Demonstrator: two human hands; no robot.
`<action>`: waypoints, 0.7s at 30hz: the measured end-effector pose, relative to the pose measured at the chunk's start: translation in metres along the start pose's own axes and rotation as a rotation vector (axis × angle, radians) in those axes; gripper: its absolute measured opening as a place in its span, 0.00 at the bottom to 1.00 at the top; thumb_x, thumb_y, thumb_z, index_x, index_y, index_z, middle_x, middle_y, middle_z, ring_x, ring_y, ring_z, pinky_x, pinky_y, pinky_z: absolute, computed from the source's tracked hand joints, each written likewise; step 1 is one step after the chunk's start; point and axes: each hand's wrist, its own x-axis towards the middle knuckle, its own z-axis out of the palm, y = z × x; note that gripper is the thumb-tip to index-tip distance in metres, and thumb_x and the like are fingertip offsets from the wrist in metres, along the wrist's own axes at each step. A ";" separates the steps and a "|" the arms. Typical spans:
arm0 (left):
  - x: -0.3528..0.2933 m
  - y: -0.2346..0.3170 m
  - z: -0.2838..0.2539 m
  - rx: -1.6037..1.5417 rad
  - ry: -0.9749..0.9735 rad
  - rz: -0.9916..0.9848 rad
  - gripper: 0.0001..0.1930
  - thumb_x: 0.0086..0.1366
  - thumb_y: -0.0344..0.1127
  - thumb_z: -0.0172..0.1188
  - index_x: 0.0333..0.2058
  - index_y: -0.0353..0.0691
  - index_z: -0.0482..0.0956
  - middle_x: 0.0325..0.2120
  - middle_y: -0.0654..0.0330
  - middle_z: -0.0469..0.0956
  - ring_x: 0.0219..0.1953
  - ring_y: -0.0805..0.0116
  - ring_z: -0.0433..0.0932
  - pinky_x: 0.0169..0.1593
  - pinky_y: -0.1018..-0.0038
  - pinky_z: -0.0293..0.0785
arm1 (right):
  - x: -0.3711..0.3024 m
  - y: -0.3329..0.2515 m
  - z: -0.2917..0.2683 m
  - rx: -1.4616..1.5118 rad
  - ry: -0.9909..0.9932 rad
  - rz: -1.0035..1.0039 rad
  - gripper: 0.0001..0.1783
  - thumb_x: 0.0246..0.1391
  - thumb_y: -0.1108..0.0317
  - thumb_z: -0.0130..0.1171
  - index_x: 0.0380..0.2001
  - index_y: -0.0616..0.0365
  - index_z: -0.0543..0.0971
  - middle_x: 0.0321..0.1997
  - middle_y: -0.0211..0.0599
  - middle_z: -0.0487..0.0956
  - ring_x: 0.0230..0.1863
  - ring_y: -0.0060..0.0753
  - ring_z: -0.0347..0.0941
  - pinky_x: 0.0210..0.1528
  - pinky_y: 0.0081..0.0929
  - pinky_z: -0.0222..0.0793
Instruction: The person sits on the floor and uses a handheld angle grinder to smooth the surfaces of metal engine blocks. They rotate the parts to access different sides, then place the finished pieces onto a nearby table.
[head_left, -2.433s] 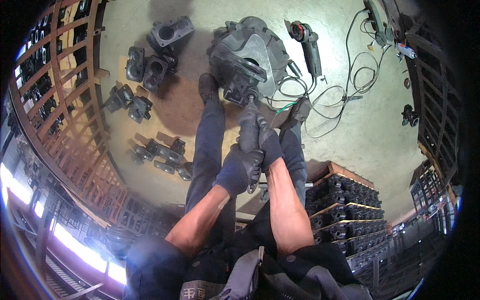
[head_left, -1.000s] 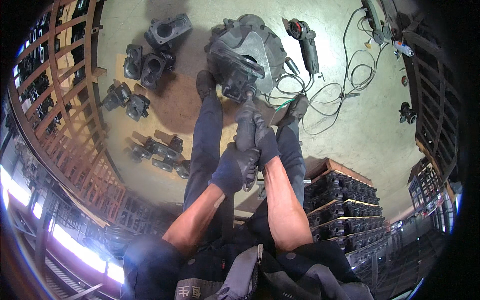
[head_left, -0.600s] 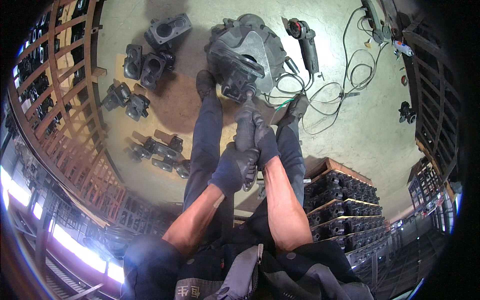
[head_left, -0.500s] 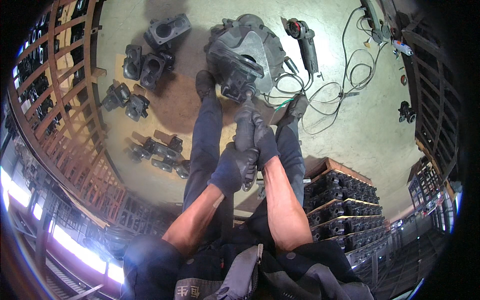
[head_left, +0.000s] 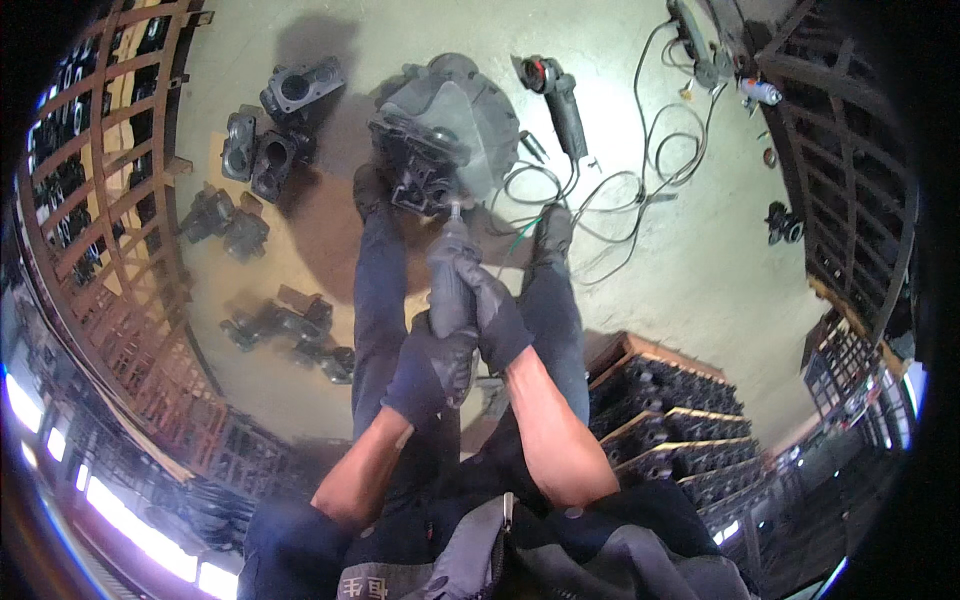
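Observation:
Both of my gloved hands grip a dark die grinder, which points away from me. My left hand is wrapped round its rear end, and my right hand closes on the body farther forward, from the right side. The tool's thin metal tip reaches the near edge of a dark metal casting; whether it touches is too blurred to tell. That casting rests tilted on a large black tire, in front of a flat grey plate. My shoes stand on either side, just short of the tire.
An angle grinder lies right of the tire, with looping cables beyond it. Several castings sit on the floor at left. Slatted racks line the left, another rack the right. Stacked castings stand by my right leg.
The whole view has shifted, so the floor things sit farther left. The die grinder has swung a little, its tip still at the casting's near edge. Both hands keep their grip.

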 end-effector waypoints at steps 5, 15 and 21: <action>-0.012 -0.028 0.084 0.223 0.086 0.353 0.22 0.66 0.37 0.64 0.53 0.34 0.71 0.39 0.55 0.81 0.33 0.67 0.80 0.36 0.70 0.79 | -0.055 -0.080 -0.024 -0.263 0.067 -0.018 0.23 0.67 0.55 0.55 0.56 0.62 0.76 0.44 0.42 0.83 0.42 0.34 0.82 0.44 0.27 0.81; 0.155 -0.040 0.165 0.723 -0.244 0.815 0.28 0.63 0.53 0.62 0.51 0.33 0.74 0.31 0.41 0.83 0.35 0.40 0.83 0.41 0.52 0.78 | 0.031 -0.187 -0.177 -0.355 -0.009 -0.326 0.29 0.65 0.48 0.58 0.56 0.62 0.74 0.45 0.39 0.80 0.42 0.34 0.78 0.45 0.31 0.78; 0.196 -0.024 0.043 0.572 0.249 1.478 0.18 0.63 0.39 0.63 0.48 0.35 0.78 0.35 0.48 0.82 0.36 0.47 0.82 0.41 0.61 0.79 | 0.151 -0.244 -0.263 -0.758 0.145 -0.601 0.26 0.61 0.54 0.63 0.57 0.56 0.75 0.41 0.34 0.79 0.40 0.31 0.76 0.44 0.31 0.74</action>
